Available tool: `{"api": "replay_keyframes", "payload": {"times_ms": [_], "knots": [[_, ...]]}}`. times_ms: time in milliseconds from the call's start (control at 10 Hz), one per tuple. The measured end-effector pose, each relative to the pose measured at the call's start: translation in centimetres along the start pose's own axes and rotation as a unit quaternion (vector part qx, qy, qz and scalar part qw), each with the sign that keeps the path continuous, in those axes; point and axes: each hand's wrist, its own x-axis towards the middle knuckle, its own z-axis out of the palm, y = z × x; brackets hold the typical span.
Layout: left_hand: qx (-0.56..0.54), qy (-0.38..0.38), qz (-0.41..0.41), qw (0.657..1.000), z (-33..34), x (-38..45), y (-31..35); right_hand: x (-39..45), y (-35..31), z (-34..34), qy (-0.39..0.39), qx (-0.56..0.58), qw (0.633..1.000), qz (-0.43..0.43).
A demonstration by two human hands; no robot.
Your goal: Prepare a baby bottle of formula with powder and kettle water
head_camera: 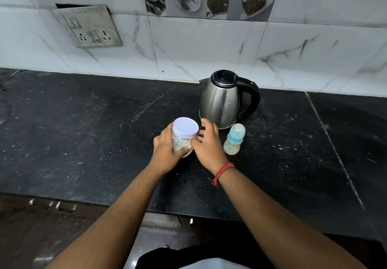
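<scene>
Now the left hand (167, 149) grips the powder jar (182, 141) while the right hand (206, 143), fingers loose, reaches for its white lid (185, 127), which probably needs twisting off next.

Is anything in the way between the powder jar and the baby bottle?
Only the person's own right hand. It sits between the powder jar, held by the left hand, and the baby bottle on the black counter. Both still have their lids on.
</scene>
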Motion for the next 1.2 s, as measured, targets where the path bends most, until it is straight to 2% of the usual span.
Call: {"api": "replay_keyframes", "payload": {"times_ms": [200, 300, 400, 500, 1100, 1200], "knots": [[-0.036, 0.034, 0.009, 0.999, -0.6, 1.5, -1.1, 1.0, 0.6, 2.8, 0.015, 0.071, 0.996, 0.047], [-0.081, 0.023, 0.023, 0.996, -0.7, 2.3, -1.2, 1.5, 0.5, 3.3, 0.016, 0.042, 0.998, 0.048], [-0.090, 0.002, 0.013, 0.996, -0.5, 3.0, -1.6, 1.5, 0.7, 3.8, -0.007, -0.070, 0.997, 0.020], [-0.094, -0.006, 0.003, 0.996, -0.3, 3.4, -2.4, 1.7, 1.0, 4.1, -0.031, -0.125, 0.992, 0.009], [-0.119, -0.082, -0.021, 0.989, 0.1, 4.7, -2.6, 2.3, 1.7, 2.9, -0.065, -0.155, 0.985, 0.032], [-0.155, -0.095, -0.031, 0.983, -0.3, 4.4, -3.1, 2.3, 1.7, 2.2, -0.046, -0.159, 0.986, 0.030]]}}
